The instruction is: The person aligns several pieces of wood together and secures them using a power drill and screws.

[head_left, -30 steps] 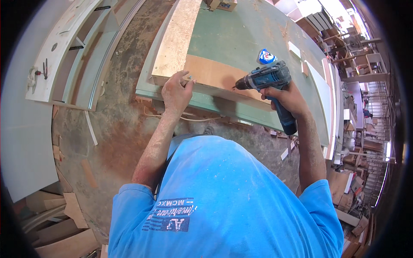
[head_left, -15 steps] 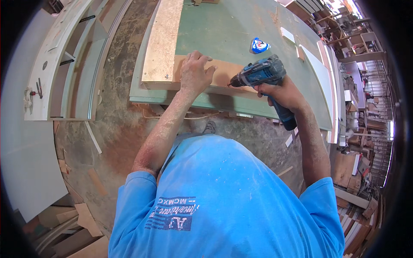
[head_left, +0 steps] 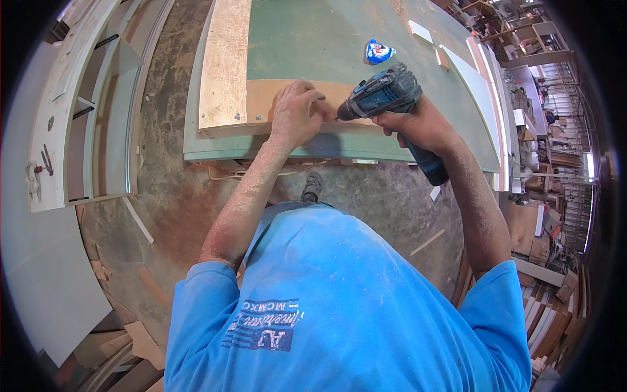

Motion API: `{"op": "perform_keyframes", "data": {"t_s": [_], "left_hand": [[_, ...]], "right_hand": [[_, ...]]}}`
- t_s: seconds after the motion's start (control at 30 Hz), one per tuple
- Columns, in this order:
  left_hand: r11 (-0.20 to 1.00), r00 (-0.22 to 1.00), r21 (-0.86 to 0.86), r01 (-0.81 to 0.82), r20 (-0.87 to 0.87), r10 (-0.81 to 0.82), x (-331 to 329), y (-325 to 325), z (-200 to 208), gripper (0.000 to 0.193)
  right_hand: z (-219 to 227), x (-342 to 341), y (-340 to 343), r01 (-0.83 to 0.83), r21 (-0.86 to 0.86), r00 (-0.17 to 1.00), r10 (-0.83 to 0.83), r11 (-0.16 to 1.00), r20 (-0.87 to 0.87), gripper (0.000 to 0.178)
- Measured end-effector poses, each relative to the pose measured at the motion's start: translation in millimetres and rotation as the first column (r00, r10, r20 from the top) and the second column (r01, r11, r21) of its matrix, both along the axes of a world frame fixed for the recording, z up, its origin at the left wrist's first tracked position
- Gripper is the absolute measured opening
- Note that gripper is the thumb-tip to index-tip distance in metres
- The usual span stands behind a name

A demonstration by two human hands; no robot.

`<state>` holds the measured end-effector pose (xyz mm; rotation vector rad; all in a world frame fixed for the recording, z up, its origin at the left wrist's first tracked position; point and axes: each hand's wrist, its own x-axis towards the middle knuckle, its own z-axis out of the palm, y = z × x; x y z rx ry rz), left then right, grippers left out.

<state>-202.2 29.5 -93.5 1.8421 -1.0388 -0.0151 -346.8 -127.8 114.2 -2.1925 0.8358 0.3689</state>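
My right hand (head_left: 418, 124) grips a blue and black cordless drill (head_left: 385, 91), its chuck pointing left and down at the near edge of a brown wooden strip (head_left: 261, 91). The drill tip is close beside my left hand (head_left: 297, 114), which rests on that strip with fingers bent and thumb apart from them. Whether something small sits under its fingertips is hidden. Left of it, a pale wooden board (head_left: 225, 65) meets the strip at a corner, where two small screw-like spots (head_left: 259, 118) show. A green panel (head_left: 307, 42) lies around and under these pieces.
A blue and white packet (head_left: 379, 51) lies beyond the drill. Small white blocks (head_left: 420, 31) and long strips lie toward the panel's right. An open cabinet frame (head_left: 104, 98) stands at left, with pliers (head_left: 47, 160) on its edge. Wood scraps (head_left: 144, 343) litter the floor.
The view has shifted, so the boards appear farther left. My left hand has moved right along the strip, away from the corner, uncovering the screw-like spots. The drill stays in my right hand.
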Motion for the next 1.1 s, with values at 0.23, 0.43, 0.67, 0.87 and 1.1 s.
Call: {"op": "perform_keyframes", "data": {"t_s": [0.23, 0.43, 0.67, 0.87, 1.1], "left_hand": [[0.993, 0.997, 0.110, 0.052, 0.048, -0.058, -21.3, -3.5, 0.7, 0.033], [0.995, 0.996, 0.102, 0.022, 0.080, -0.030, -28.9, -12.1, -9.6, 0.021], [0.996, 0.998, 0.080, -0.028, 0.066, 0.023, -31.9, -17.2, -14.1, 0.024], [0.995, 0.997, 0.093, -0.040, 0.070, 0.034, -33.8, -19.6, -10.9, 0.023], [0.994, 0.999, 0.098, -0.037, 0.031, 0.034, -33.6, -19.9, -11.7, 0.019]], "right_hand": [[3.5, -0.9, -1.9, -0.015, 0.035, 0.999, 0.014, 0.999, 0.033, 0.039], [11.8, 1.6, -1.7, -0.040, 0.009, 0.999, 0.040, 0.999, 0.011, 0.034], [14.0, -0.7, -10.6, -0.077, 0.016, 0.997, 0.077, 0.997, 0.022, 0.037], [12.6, -3.6, -23.8, -0.115, 0.089, 0.992, 0.109, 0.989, 0.061, 0.038], [9.0, -6.7, -32.1, -0.151, 0.080, 0.985, 0.143, 0.985, 0.100, 0.036]]}}
